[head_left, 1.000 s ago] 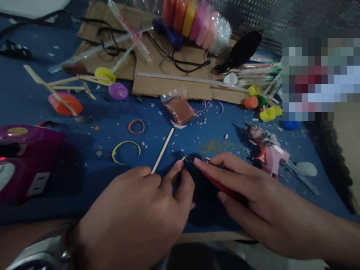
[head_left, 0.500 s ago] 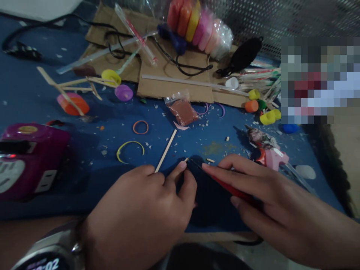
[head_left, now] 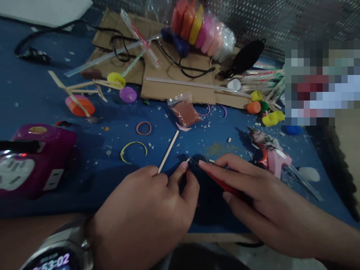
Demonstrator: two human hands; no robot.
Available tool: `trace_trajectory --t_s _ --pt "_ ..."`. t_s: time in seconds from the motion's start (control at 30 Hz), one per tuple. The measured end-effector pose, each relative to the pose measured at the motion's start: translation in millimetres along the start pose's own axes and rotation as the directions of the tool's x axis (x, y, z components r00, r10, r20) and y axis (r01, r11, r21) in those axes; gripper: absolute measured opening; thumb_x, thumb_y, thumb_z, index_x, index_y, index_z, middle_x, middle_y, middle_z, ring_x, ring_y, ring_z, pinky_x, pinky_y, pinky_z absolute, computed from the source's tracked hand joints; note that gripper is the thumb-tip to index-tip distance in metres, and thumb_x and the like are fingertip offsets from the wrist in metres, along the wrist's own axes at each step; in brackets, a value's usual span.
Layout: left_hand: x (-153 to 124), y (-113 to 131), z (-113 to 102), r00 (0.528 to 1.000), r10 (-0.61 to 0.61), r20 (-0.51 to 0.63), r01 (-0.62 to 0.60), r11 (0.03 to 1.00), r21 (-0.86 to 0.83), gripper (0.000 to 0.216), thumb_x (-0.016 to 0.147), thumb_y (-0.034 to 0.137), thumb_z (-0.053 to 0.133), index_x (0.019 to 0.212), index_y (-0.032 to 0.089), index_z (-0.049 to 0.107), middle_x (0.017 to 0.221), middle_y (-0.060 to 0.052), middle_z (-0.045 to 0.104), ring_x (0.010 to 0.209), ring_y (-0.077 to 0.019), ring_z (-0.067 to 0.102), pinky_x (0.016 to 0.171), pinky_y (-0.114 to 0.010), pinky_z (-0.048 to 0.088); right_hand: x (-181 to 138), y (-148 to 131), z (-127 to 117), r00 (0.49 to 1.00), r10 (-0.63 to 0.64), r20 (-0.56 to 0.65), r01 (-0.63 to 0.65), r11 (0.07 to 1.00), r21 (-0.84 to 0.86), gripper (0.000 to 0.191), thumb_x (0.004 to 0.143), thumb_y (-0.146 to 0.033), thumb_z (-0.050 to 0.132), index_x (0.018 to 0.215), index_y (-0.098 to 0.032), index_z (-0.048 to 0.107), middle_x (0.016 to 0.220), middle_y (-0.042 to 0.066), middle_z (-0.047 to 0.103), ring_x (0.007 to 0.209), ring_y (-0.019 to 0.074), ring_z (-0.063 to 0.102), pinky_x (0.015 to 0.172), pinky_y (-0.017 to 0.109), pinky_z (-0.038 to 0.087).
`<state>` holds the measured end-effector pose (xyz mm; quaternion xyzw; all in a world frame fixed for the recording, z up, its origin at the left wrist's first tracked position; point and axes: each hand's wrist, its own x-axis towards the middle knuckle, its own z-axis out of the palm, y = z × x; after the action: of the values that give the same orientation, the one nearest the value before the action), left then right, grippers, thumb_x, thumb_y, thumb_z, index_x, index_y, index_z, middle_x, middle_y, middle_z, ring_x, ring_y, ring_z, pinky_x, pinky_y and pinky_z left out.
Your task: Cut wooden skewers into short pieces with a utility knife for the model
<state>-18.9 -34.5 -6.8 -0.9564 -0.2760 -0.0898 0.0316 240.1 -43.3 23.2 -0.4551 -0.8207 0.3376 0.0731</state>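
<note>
Stick (head_left: pixel 188 159), one, pale, only its tip exposed; I take it as the clock's hub for every hour below. Left hand (head_left: pixel 153 204), at 7, fingertips pinching the stick; watch (head_left: pixel 64 247) on its wrist, at 8, display lit. Right hand (head_left: pixel 258 193), at 4, digits closed along a knife (head_left: pixel 221 181), red-handled, thin dark blade pointing to 10; it reaches the stick's tip, though from my remote seat I cannot tell whether they touch. Rod (head_left: pixel 169 150), pale, longer, at 10, lower end meeting the left hand's knuckles; held or merely lying there, I cannot tell. Stub (head_left: pixel 210 161), pale, at 3, just beside the right hand's fingers. Bag (head_left: pixel 185 112), clear, brown contents, at 12, lying on the blue table (head_left: pixel 98 191). Cardboard (head_left: pixel 180 88), flat, beyond the bag, at 12. Clay pack (head_left: pixel 201 28), multicoloured, in clear wrapping, farther out at 12. Pouch (head_left: pixel 246 58), black, at 1. Straws (head_left: pixel 261 78), bundled, between 1 and 2. Glue gun (head_left: pixel 277 157), pink, on its side, at 3. Ring (head_left: pixel 144 134), orange, at 10. Strip (head_left: pixel 121 152), yellow, curled, at 9. Box (head_left: pixel 41 165), purple, red light lit, at 9, well apart from the left hand.
</note>
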Motion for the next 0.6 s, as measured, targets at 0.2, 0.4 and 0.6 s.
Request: trace_trajectory --t_s 0.2,0.4,0.6 --pt "1.8 0.5 -0.9 1.000 0.005 0.005 -0.005 1.000 0.004 0.031 0.096 0.016 0.064 0.121 0.006 0.081 0.113 -0.024 0.084 0.066 -0.0282 0.080 0.052 -0.040 0.062 2.4 -0.5 -0.5 0.999 -0.003 0.051 0.004 1.000 -0.022 0.063 0.102 -0.011 0.049 0.164 -0.022 0.055 0.125 0.011 0.066 0.102 0.0167 0.073 0.091 0.029 0.065" --pt "2.5 0.0 -0.9 1.000 -0.003 -0.006 0.003 1.000 0.003 0.031 0.096 0.015 0.064 0.121 0.005 0.081 0.110 -0.024 0.085 0.066 -0.0286 0.080 0.051 -0.040 0.062 2.9 1.3 3.0 0.999 -0.047 0.003 0.047 0.999 0.003 0.062 0.102 -0.011 0.048 0.164 -0.018 0.054 0.134 0.013 0.066 0.111 0.0177 0.074 0.092 0.028 0.065" --pt "1.6 -0.2 -2.1 1.000 0.004 -0.012 -0.004 1.000 -0.002 0.031 0.096 0.016 0.065 0.119 0.005 0.081 0.113 -0.025 0.084 0.068 -0.0289 0.081 0.053 -0.040 0.063 -3.1 0.7 0.4 0.999 -0.023 0.025 0.025 0.997 -0.070 0.061 0.102 -0.011 0.050 0.162 -0.023 0.057 0.127 0.011 0.072 0.104 0.0191 0.077 0.086 0.029 0.067"
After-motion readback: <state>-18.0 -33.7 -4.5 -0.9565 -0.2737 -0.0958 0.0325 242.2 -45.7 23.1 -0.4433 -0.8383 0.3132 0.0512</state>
